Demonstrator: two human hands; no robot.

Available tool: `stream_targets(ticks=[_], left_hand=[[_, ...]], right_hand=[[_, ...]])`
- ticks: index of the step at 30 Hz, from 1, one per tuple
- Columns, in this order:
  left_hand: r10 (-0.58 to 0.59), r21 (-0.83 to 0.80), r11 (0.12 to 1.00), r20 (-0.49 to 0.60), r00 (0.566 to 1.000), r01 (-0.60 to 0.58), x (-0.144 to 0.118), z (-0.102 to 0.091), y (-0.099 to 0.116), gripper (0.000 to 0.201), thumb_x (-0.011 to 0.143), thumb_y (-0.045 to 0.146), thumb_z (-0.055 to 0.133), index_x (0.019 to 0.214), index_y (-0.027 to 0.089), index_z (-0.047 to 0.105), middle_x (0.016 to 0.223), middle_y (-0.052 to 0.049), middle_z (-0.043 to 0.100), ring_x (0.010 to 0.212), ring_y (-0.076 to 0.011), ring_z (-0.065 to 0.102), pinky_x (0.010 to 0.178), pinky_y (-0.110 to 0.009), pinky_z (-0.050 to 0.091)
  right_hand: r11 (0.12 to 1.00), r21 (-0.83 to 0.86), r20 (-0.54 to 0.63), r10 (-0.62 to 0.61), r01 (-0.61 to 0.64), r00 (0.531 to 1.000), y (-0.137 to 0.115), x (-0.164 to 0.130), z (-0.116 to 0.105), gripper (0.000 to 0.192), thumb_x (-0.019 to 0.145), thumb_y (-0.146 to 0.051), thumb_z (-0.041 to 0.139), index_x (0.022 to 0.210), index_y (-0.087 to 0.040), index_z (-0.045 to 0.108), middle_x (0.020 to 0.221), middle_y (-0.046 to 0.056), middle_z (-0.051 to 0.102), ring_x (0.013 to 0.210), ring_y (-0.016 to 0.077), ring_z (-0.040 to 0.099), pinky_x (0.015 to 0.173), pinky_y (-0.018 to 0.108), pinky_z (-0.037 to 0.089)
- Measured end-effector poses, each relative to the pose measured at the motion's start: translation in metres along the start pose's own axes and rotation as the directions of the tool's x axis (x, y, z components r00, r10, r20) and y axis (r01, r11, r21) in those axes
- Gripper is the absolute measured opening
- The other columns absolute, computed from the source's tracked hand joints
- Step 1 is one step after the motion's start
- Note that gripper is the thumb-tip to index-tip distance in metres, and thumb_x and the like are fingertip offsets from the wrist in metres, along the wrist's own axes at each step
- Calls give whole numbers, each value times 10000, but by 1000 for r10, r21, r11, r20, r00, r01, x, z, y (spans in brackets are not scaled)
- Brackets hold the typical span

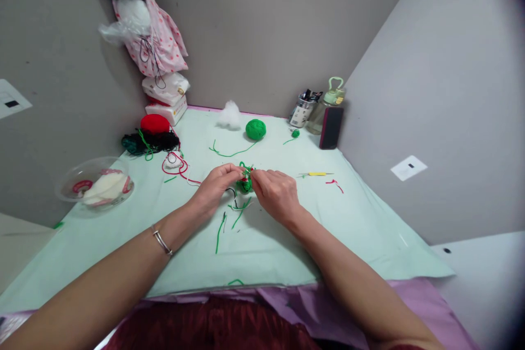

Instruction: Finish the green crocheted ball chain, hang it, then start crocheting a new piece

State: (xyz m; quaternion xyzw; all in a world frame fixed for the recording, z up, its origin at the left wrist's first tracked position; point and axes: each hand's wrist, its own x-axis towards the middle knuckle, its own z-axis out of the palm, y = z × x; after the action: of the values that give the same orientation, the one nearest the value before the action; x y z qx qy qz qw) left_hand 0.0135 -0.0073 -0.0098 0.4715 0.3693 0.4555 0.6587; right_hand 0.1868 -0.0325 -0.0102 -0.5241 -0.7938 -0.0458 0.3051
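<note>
Left hand (215,186) and right hand (274,190) both pinch 1 green crochet piece (245,181); 1 green yarn ball (255,129) sits at 12 o'clock.

— Any writing you can read from your end?

— None I can make out. The jar (302,111) by the wall has a label, but the print is too small for me. The white box (169,111) at the back left shows red marking — blurred, no letters I can read.
</note>
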Motion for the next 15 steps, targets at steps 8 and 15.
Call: stream_targets(ticks=[8,15], left_hand=[[-3,-159,987,56,998,12,0,-1,7,149,743,175,683,659,188,561,826,-25,665,907,-173,638,930,-316,469],[-20,-203,978,98,995,39,1,-2,10,98,810,239,660,816,205,568,669,39,560,635,-120,544,673,-260,467]], right_hand=[[985,113,34,126,-129,991,3,0,-2,176,970,-284,519,871,-226,653,645,7,670,551,135,523,571,257,294],[847,429,100,301,-314,948,3,3,-8,149,920,-326,574,852,-236,671,575,-29,574,525,133,481,567,258,351]])
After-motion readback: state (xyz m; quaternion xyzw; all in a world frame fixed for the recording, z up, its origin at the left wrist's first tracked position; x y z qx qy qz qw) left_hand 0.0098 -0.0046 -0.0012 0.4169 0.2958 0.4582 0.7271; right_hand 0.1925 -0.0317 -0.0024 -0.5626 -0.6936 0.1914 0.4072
